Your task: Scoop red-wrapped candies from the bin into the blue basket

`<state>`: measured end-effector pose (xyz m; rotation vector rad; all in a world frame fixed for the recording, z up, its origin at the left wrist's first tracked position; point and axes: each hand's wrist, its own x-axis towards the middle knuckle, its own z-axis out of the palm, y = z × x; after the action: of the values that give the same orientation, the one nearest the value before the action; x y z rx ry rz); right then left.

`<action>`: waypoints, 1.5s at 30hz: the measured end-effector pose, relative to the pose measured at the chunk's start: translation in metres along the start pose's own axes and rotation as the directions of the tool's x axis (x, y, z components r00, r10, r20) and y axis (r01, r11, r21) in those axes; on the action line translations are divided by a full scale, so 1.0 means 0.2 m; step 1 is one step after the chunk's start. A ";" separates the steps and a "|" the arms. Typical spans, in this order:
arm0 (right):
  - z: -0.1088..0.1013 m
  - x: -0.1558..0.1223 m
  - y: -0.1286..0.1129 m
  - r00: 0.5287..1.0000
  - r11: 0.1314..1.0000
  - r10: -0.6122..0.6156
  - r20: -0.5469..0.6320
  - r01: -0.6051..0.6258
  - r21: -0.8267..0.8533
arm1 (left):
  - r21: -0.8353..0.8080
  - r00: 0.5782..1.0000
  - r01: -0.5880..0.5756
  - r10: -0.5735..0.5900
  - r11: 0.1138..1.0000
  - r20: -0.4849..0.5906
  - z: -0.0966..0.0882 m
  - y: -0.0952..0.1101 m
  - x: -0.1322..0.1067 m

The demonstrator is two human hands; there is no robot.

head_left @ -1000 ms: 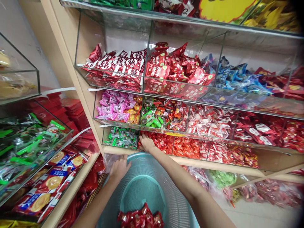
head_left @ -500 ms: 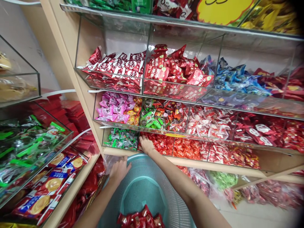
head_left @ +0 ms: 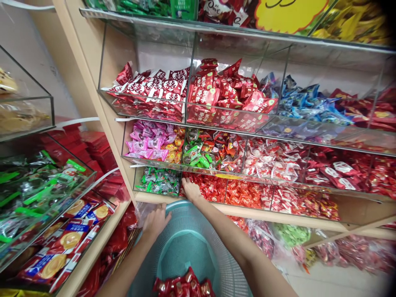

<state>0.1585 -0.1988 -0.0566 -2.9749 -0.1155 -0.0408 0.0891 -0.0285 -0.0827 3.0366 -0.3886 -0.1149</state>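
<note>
My left hand [head_left: 156, 220] is closed over the far left rim of a turquoise plastic basket [head_left: 230, 243]. Inside the basket, a small heap of dark red wrapped candies [head_left: 185, 285] lies at the near end. My right hand [head_left: 191, 190] reaches past the basket into a bottom-row bin of small red wrapped candies [head_left: 210, 187]. It is at that bin's left end, beside the divider, with its fingers curled down. Whatever is under those fingertips is hidden. Just left of the divider is a bin of green-and-clear wrapped candies [head_left: 159, 181].
Clear-fronted shelves rise ahead, holding red packets [head_left: 229, 95], blue packets [head_left: 312, 103] and pink candies [head_left: 147, 140]. At left stand a bin of green-wrapped sweets [head_left: 40, 185] and packs of round biscuits [head_left: 69, 239]. Bagged sweets [head_left: 262, 237] lie below the lowest shelf at right.
My right hand has shifted very slightly within the bin of red candies. My left hand and the basket stay where they were.
</note>
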 end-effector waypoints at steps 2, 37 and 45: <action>-0.01 -0.01 0.02 1.000 0.997 0.010 -0.016 -0.009 0.079 | 0.000 1.000 0.004 -0.004 1.000 0.003 0.00 0.00 0.00; 0.17 -1.10 -0.03 0.815 0.221 -0.353 0.460 -0.405 0.887 | 0.018 1.000 -0.003 0.003 1.000 0.004 0.02 0.00 0.00; 0.29 -1.25 -0.06 0.731 0.709 -0.499 0.465 0.036 0.705 | 0.012 1.000 -0.005 0.005 1.000 0.001 0.01 0.00 0.00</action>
<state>-0.0911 -0.1961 -0.1200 -2.0940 -0.5556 0.8074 0.0881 -0.0290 -0.0841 3.0475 -0.3985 -0.1135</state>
